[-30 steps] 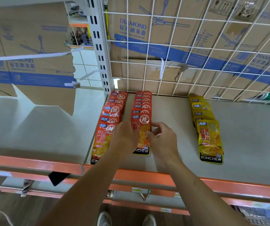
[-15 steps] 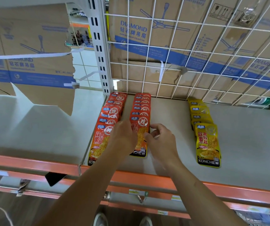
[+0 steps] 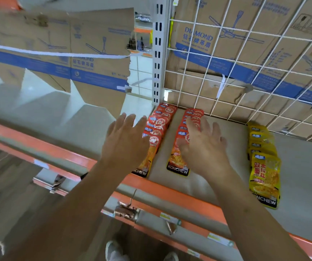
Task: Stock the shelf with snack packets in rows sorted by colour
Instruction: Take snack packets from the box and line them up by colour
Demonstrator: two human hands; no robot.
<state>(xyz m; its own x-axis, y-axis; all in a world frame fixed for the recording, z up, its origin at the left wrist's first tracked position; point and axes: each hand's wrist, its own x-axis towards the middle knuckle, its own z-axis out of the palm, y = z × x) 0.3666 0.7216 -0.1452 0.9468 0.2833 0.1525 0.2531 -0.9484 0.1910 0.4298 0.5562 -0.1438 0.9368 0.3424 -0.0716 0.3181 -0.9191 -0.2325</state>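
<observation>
Head view, mid-frame: left hand (image 3: pixel 125 140) and right hand (image 3: pixel 202 146) hover spread wide, holding nothing, over two rows of red foil snack packets (image 3: pixel 177 161) — yellow foil packets (image 3: pixel 264 166) lie at frame right. I'd press flat, nudging overlaps straight, colours apart

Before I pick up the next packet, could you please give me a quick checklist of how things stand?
1. The left hand holds nothing, fingers straight: ok.
2. The right hand holds nothing, fingers spread: ok.
3. The left red row is all one colour: ok, for the part that shows past the left hand.
4. The middle red row lies straight: ok.
5. The yellow row lies apart from the red ones: ok.
6. More packets ready to stock: cannot tell, none in view.
</observation>
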